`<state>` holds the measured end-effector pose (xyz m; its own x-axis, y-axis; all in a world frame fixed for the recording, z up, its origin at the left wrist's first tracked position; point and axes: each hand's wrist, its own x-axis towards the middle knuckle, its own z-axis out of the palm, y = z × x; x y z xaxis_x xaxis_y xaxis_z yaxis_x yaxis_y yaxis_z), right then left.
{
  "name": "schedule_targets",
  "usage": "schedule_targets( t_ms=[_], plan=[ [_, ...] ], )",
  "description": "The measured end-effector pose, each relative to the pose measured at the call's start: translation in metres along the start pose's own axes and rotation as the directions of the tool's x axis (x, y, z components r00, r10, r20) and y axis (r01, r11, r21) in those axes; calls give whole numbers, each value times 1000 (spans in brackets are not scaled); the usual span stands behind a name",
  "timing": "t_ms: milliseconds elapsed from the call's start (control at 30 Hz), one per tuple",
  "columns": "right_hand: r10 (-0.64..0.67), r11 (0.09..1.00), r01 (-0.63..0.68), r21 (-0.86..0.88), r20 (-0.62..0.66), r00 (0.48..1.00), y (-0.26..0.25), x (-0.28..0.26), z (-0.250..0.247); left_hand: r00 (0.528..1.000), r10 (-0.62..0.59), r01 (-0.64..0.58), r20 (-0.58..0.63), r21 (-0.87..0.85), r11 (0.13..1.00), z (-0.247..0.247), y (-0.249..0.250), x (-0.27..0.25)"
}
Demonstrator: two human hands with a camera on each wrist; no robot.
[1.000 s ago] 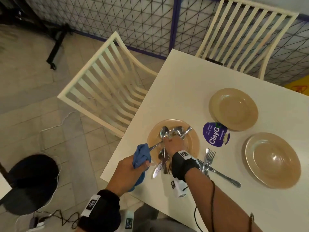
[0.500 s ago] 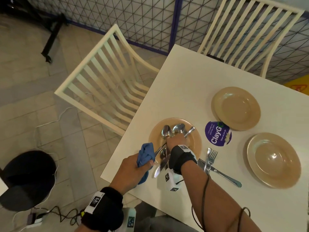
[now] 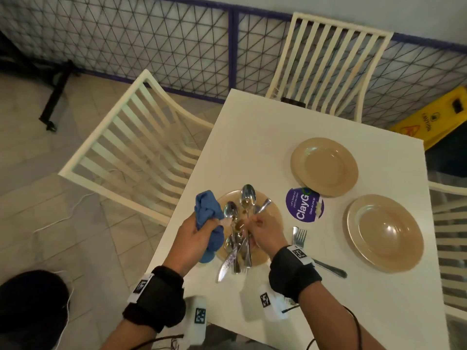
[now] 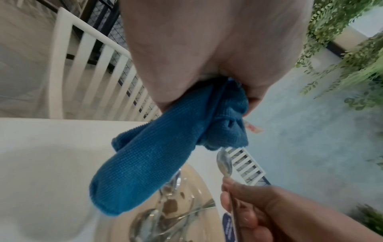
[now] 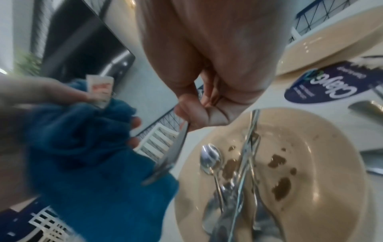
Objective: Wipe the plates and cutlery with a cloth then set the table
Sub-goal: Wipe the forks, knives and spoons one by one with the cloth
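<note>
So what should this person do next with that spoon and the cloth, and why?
Probably bring the blue cloth, bunched in the left hand, around the spoon that the right hand pinches by its handle above the dirty plate, then rub it. The two are close, and wiped forks already lie apart.

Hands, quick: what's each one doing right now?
Left hand: fingers curled round the bunched blue cloth.
Right hand: fingers pinching the handle of a spoon, lifted above the dirty plate.
</note>
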<state>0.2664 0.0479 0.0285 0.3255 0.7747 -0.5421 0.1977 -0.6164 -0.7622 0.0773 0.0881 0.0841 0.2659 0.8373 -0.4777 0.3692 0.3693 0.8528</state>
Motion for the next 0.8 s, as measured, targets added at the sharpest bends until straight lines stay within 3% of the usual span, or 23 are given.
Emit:
schedule_targets(
  t_ms=[200, 300, 367, 467, 567, 633, 700, 800],
  plan=[
    [-199, 968, 185, 170, 67, 978, -30, -58, -48, 999, -39, 43, 27, -211, 977, 51, 46, 18],
    [-263, 960, 257, 111, 45, 964, -32, -76, -60, 997, -27, 41, 73, -196, 980, 80, 59, 15],
    [-280, 955, 276, 111, 25, 960, -29, -85, -68, 998, 33, -26, 48, -141, 990, 93, 68, 14],
    [-267, 950, 256, 178, 42, 963, -26, -101, -86, 992, 117, -121, -48, -89, 989, 109, 86, 11],
    [-208, 912, 144, 385, 129, 970, -27, -118, -100, 989, 113, -126, -101, -139, 982, 127, 99, 5],
    [-175, 891, 108, 440, 116, 978, -22, -123, -107, 997, 61, -70, -51, -187, 980, 135, 103, -1],
    [-153, 890, 110, 442, 64, 986, -15, -122, -116, 997, -8, 34, 83, -317, 948, 140, 99, -8],
    [-167, 918, 153, 367, 6, 986, -6, -122, -131, 958, 35, 90, 286, -413, 906, 144, 92, -24]
  ],
)
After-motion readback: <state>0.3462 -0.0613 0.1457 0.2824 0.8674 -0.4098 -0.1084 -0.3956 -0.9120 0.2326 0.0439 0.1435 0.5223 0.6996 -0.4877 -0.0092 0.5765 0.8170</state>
